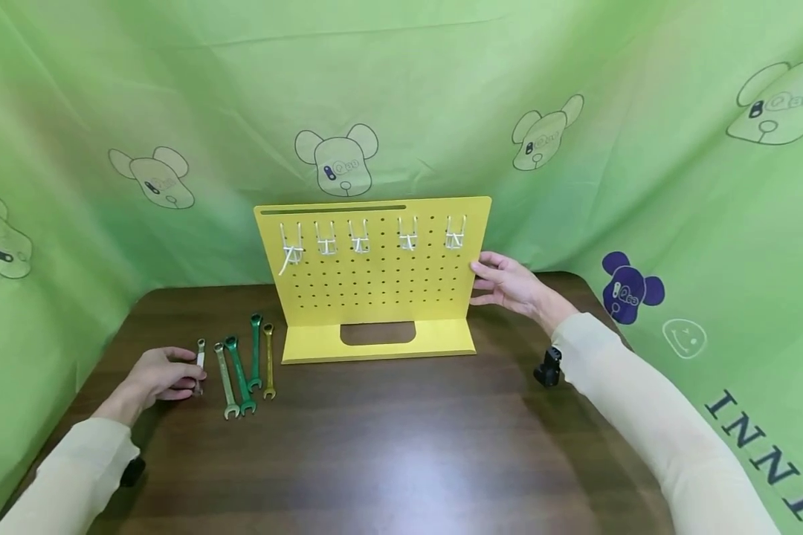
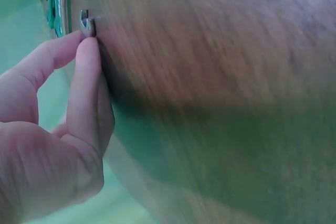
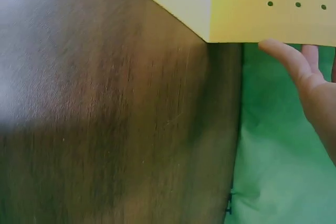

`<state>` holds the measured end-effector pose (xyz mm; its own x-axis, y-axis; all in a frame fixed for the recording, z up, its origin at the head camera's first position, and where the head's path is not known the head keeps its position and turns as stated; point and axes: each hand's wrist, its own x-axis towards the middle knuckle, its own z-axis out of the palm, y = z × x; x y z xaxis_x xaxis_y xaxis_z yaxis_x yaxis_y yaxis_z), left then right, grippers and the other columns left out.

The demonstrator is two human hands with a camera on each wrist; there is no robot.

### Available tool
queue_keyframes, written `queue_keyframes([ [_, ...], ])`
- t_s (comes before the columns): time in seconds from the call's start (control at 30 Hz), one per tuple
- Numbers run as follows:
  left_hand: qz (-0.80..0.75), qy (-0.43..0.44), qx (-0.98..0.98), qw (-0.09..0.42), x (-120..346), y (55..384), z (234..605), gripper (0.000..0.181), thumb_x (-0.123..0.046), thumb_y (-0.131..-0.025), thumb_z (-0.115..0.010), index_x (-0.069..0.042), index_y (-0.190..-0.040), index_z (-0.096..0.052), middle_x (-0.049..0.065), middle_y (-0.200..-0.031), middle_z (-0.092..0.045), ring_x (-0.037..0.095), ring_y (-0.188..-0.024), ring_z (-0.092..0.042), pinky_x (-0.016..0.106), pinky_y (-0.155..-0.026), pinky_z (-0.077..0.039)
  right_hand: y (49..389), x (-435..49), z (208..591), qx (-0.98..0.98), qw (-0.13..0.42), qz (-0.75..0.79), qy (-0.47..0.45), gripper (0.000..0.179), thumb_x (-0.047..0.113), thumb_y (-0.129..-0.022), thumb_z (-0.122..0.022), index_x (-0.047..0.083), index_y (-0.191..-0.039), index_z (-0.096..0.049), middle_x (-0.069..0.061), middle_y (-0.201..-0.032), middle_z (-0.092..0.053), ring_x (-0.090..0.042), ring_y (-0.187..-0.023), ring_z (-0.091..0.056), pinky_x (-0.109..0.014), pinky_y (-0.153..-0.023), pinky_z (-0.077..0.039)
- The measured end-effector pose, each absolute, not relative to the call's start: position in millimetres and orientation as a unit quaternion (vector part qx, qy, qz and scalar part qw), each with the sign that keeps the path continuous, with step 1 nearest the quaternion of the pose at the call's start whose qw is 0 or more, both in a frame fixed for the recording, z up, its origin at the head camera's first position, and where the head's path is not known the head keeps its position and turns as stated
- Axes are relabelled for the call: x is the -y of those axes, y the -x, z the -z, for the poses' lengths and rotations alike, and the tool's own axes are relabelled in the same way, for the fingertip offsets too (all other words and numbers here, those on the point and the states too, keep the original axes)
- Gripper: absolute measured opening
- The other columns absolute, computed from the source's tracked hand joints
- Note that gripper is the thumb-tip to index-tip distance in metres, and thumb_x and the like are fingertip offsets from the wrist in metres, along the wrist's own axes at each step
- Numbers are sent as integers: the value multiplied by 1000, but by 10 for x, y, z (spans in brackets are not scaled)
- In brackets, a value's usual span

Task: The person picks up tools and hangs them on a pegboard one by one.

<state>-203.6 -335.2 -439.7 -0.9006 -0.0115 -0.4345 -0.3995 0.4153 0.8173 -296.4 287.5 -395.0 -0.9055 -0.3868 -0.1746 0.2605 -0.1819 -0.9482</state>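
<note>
At the left of the table, my left hand point(image 1: 163, 374) pinches a small silver combination wrench point(image 1: 201, 355) between thumb and fingertips. The left wrist view shows the open-end jaw of this wrench point(image 2: 90, 27) poking out past the fingertips. A yellow pegboard point(image 1: 378, 310) stands upright on its folded base at the back of the table. My right hand point(image 1: 506, 286) grips its right edge, thumb at the front and the other fingers partly hidden behind. Several white wire hooks point(image 1: 408, 238) hang in a row near the board's top.
Right of the held wrench lie a silver wrench point(image 1: 226, 380), two green ones, one longer point(image 1: 240, 375) and one farther back point(image 1: 256, 351), and a gold wrench point(image 1: 269, 362). A green printed curtain point(image 1: 428, 96) surrounds the brown table point(image 1: 375, 446).
</note>
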Motion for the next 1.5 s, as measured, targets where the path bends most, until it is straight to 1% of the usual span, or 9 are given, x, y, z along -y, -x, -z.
queue_keyframes([
  [0.1, -510, 130, -833, 170, 3394, 2022, 4360, 60, -5, -90, -71, 17, -135, -38, 5, -82, -68, 14, -67, -66, 31, -63, -62, 3006, -2805, 3916, -615, 214, 757, 53, 11, 16, -105, -56, 12, -116, -57, -8, -117, -71, -32, -112, -66, -65, -103, -42],
  [0.27, -488, 135, -849, 148, 3406, 2020, 4390, 58, -8, -89, -72, 17, -131, -41, 9, -83, -64, 14, -66, -65, 31, -62, -62, 3046, -2767, 3824, -637, 222, 737, 46, 14, 14, -104, -58, 9, -117, -55, -8, -113, -71, -33, -111, -65, -57, -102, -48],
  [0.37, -486, 134, -852, 141, 3364, 2043, 4427, 54, -8, -88, -71, 15, -129, -44, 9, -84, -63, 13, -67, -64, 33, -62, -62, 3044, -2814, 3804, -644, 217, 733, 41, 15, 11, -104, -58, 8, -119, -53, -8, -109, -71, -30, -105, -68, -49, -97, -54],
  [0.5, -491, 132, -849, 142, 3342, 2049, 4436, 52, -7, -89, -71, 16, -128, -46, 10, -87, -62, 14, -70, -65, 36, -63, -63, 3047, -2834, 3835, -650, 200, 732, 42, 10, 8, -105, -56, 8, -114, -55, -7, -104, -71, -25, -96, -70, -40, -89, -59],
  [0.63, -512, 134, -833, 160, 3346, 2063, 4447, 52, -6, -92, -68, 16, -130, -41, 8, -86, -63, 14, -70, -64, 35, -63, -63, 3061, -2841, 3816, -663, 190, 720, 76, 10, 8, -104, -57, 7, -114, -56, -8, -106, -70, -25, -96, -70, -42, -94, -57],
  [0.83, -544, 128, -806, 198, 3400, 2110, 4495, 51, -7, -94, -67, 13, -130, -37, 4, -81, -63, 15, -68, -66, 34, -64, -63, 3078, -2860, 3835, -683, 162, 707, 84, 7, 6, -104, -56, 5, -111, -56, -8, -101, -69, -25, -92, -71, -46, -91, -57],
  [1.03, -558, 111, -794, 216, 3451, 2170, 4483, 47, -7, -97, -63, 12, -131, -37, 2, -81, -64, 14, -66, -65, 34, -65, -63, 2988, -2900, 3901, -684, 147, 711, 77, 4, 7, -104, -58, 7, -108, -57, -6, -100, -68, -24, -93, -71, -58, -100, -46],
  [1.43, -647, 88, -725, 219, 3509, 2216, 4473, 42, -4, -99, -54, -1, -136, -34, 1, -91, -61, 14, -77, -66, 32, -74, -62, 2977, -2867, 3913, -691, 132, 707, 74, 7, 10, -103, -60, 8, -109, -56, -6, -101, -65, -24, -93, -70, -54, -98, -51],
  [1.5, -657, 76, -717, 219, 3470, 2235, 4474, 44, -4, -100, -53, 0, -139, -32, 1, -93, -60, 14, -78, -66, 31, -75, -62, 2980, -2867, 3896, -695, 132, 703, 73, 7, 10, -103, -60, 8, -109, -56, -6, -101, -65, -24, -93, -70, -53, -98, -51],
])
